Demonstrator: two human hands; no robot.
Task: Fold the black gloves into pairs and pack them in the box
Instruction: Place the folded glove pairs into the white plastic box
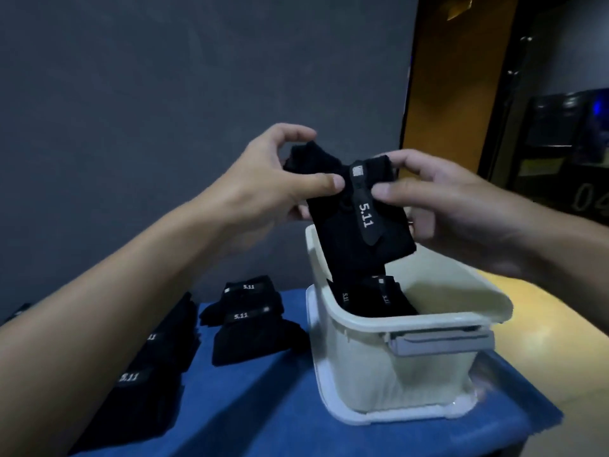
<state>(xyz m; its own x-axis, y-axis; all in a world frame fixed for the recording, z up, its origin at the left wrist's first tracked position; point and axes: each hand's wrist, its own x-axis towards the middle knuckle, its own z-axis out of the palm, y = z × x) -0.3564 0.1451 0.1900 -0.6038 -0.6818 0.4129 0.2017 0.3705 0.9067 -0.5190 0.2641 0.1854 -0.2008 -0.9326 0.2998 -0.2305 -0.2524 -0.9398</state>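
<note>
From the head camera, both forearms reach forward and meet above the box (395, 367). The left hand (276, 179) pinches the upper left edge of a folded pair of black gloves (349, 232) between thumb and fingers. The right hand (451, 206) grips the upper right edge, thumb in front. The pair hangs tilted over the box's far left corner, lower end near the rim. More gloves (372, 298) lie inside the box, partly hidden by its near wall. Left of the box, loose gloves (250, 321) lie on the blue table (263, 407), the nearest ones dark and partly covered by the left forearm.
</note>
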